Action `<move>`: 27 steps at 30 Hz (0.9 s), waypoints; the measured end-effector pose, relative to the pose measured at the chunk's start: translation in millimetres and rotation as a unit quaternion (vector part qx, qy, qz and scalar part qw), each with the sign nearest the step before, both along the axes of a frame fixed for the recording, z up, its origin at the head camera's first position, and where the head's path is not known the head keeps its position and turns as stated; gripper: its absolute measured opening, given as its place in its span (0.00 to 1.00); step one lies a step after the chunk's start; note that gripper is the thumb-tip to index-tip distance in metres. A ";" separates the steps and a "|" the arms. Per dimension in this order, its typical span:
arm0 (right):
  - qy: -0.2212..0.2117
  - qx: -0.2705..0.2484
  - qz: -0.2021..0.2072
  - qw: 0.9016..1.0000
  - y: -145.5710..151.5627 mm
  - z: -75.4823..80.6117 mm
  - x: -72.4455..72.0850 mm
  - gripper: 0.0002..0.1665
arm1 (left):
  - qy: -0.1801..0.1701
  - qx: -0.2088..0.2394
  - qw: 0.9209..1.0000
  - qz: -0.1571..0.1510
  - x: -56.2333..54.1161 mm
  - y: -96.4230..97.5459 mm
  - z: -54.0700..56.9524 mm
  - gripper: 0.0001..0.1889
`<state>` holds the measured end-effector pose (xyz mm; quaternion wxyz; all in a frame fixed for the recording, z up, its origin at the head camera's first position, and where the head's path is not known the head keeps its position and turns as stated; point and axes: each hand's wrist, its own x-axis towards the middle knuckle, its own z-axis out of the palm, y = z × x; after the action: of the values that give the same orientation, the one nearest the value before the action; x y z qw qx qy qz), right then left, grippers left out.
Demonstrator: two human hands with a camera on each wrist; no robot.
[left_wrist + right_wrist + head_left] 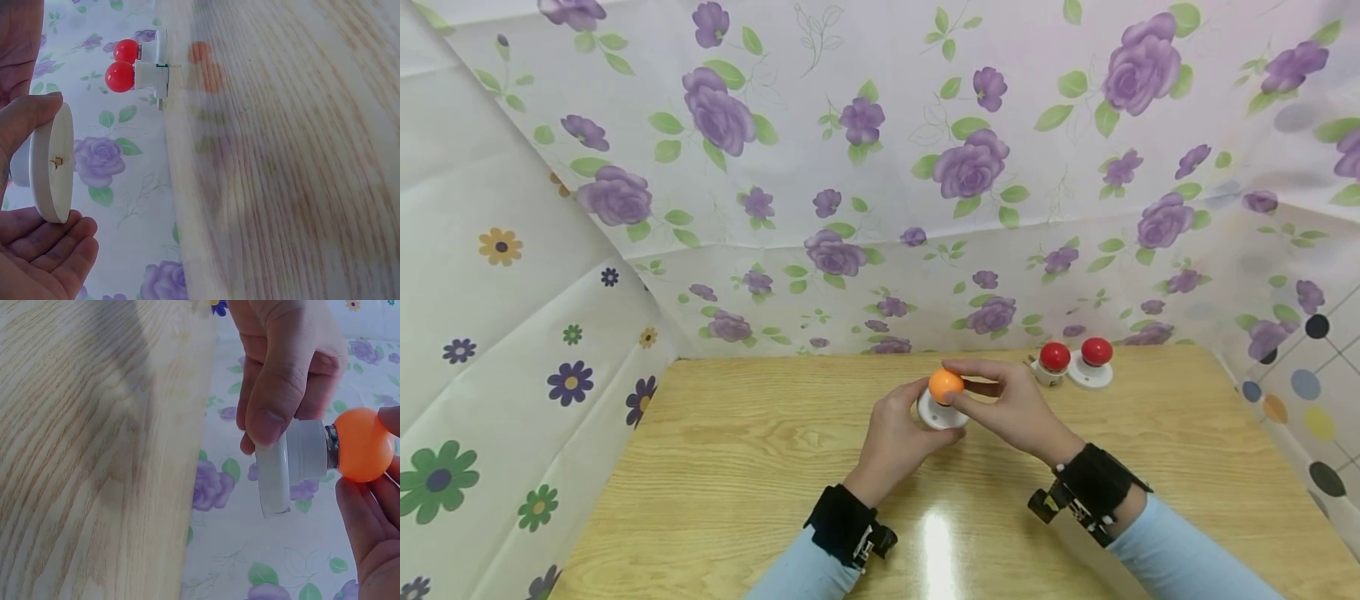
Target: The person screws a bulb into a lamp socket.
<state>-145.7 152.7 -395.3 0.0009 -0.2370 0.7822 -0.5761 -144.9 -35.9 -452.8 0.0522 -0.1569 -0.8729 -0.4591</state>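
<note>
My left hand (891, 437) grips a round white lamp holder (933, 415) by the rim of its base, thumb on one side and fingers on the other. An orange light bulb (946, 386) sits at the holder's mouth, its metal collar (332, 448) showing between glass and socket. With thumb and fingertips my right hand (1015, 410) pinches the bulb. In the left wrist view, the holder's hollow underside (61, 169) shows a small brass part inside. Bulb and holder are held above the table.
Toward the back right of the wooden table (752, 442) stand two red bulbs, one (1055, 357) in a white holder with prongs, the other (1097, 351) in a round white base. Flower-printed cloth (865, 200) rises behind the table's back edge.
</note>
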 end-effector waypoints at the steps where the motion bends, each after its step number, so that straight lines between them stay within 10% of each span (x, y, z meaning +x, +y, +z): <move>1: -0.005 -0.004 -0.006 1.000 -0.7 2.4 1.5 0.23 | -0.001 0.001 1.000 0.001 0.1 0.2 0.2 0.35; 27: 0.018 0.026 0.009 0.999 1.5 -9.1 -7.5 0.25 | 0.014 -0.013 1.000 0.002 -1.6 0.3 -0.2 0.35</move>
<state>-153.2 154.2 -404.4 -0.0016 -0.2537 0.7950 -0.5510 -146.5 -35.6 -453.0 0.0627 -0.1625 -0.8784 -0.4451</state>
